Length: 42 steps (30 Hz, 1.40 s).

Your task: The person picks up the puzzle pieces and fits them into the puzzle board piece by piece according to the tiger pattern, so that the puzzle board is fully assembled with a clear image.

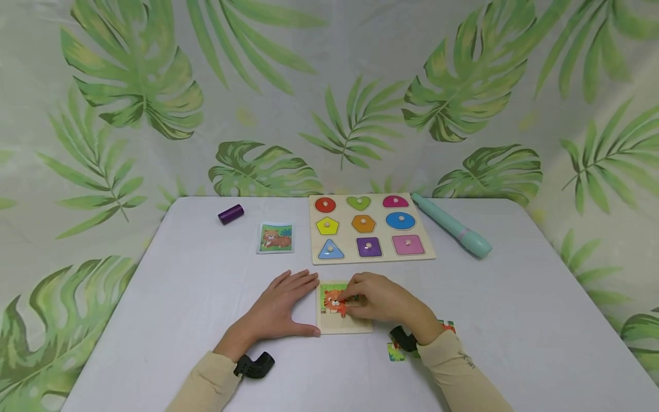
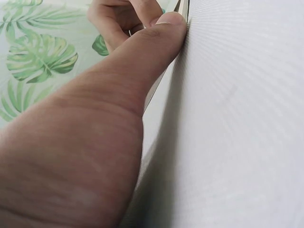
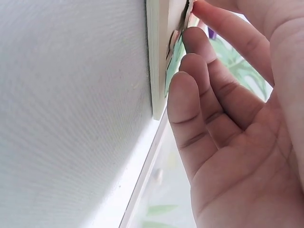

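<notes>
**Tiger puzzle steadied on one side, worked on the other**

From here I see the small square pale-wood puzzle tray (image 1: 345, 328) lying on the white-covered table (image 1: 154, 320), between the person's hands, its orange tiger picture (image 1: 332, 301) partly covered by fingers. The left hand (image 1: 280, 305) is spread, thumb and fingertips touching the tray's left edge. The right hand (image 1: 383, 297) bends over the picture, fingertips at it; I can't tell whether they pinch a piece or press it. Loose colourful jigsaw pieces (image 1: 396, 352) lie partly hidden beneath the right wrist. Behind the tray sits a wooden pegboard of coloured shapes (image 1: 381, 235).
</notes>
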Motion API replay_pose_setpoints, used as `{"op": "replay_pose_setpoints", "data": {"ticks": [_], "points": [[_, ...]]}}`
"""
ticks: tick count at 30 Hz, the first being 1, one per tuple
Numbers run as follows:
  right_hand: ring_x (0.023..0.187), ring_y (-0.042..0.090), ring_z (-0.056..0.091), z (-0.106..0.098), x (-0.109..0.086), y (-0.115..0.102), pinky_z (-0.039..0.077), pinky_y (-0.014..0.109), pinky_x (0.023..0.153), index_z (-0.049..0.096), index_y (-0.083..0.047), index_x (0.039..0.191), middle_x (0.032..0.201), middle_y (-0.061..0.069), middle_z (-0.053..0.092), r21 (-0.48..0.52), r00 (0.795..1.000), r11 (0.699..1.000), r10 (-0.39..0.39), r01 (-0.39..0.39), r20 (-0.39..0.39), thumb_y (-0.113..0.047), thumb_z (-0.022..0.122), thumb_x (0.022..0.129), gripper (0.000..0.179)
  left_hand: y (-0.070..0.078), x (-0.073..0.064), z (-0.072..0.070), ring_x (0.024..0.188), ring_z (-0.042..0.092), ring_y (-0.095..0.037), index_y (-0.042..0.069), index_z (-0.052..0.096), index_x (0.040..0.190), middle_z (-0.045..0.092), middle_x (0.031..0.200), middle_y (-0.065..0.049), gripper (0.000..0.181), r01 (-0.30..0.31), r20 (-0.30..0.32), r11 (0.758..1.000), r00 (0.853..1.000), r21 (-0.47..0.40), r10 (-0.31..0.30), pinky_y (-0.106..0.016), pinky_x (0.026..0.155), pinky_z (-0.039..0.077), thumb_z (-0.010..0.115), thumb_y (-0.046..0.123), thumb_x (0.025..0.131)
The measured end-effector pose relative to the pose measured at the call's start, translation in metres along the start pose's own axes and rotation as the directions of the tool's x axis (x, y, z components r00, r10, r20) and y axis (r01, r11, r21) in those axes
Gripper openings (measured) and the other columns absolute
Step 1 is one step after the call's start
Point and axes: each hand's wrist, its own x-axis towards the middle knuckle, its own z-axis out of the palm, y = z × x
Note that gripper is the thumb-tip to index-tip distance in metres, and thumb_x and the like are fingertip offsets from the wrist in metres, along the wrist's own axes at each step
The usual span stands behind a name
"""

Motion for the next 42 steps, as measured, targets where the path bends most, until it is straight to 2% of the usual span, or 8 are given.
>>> {"op": "replay_pose_setpoints", "data": {"ticks": [13,23,35,42], "points": [[0.089,0.006,0.057,0.001,-0.003,-0.002,0.055,0.025,0.08,0.081,-0.023,0.115,0.104,-0.01,0.068,-0.01,1.0,1.0,0.001,-0.001,-0.002,-0.027,0.079,0.092,0.024,0.0,-0.003,0.002,0.157,0.026,-0.02,0.017,0.043,0.159,0.038,0.166,0.003,0.104,0.006,0.002,1.0,1.0,-0.012,-0.006,-0.048,0.131,0.013,0.072,0.077,0.078],[0.098,0.007,0.061,-0.003,-0.007,-0.001,0.058,0.031,0.09,0.079,-0.022,0.119,0.108,-0.01,0.071,-0.03,1.0,1.0,0.001,0.0,0.012,-0.03,0.079,0.092,0.028,0.0,-0.002,0.001,0.157,0.026,-0.021,0.017,0.042,0.159,0.038,0.166,0.002,0.105,0.003,0.0,1.0,1.0,-0.003,-0.003,-0.048,0.131,0.013,0.071,0.078,0.078],[0.106,0.009,0.064,-0.011,-0.018,0.002,0.058,0.035,0.095,0.077,-0.022,0.122,0.115,-0.011,0.073,0.021,1.0,1.0,0.013,-0.013,-0.016,-0.028,0.077,0.094,0.028,0.0,-0.001,-0.001,0.157,0.026,-0.021,0.017,0.043,0.159,0.038,0.166,0.002,0.105,0.014,0.015,1.0,1.0,-0.011,-0.014,-0.048,0.131,0.013,0.072,0.077,0.078],[0.1,0.012,0.064,-0.016,-0.029,0.005,0.06,0.033,0.085,0.076,-0.018,0.123,0.115,-0.008,0.073,0.081,0.998,0.996,-0.044,0.047,-0.044,-0.023,0.076,0.095,0.029,0.0,-0.001,0.0,0.157,0.025,-0.021,0.017,0.042,0.159,0.038,0.166,0.002,0.104,0.01,0.01,1.0,1.0,-0.004,-0.01,-0.048,0.131,0.013,0.072,0.076,0.078]]}}
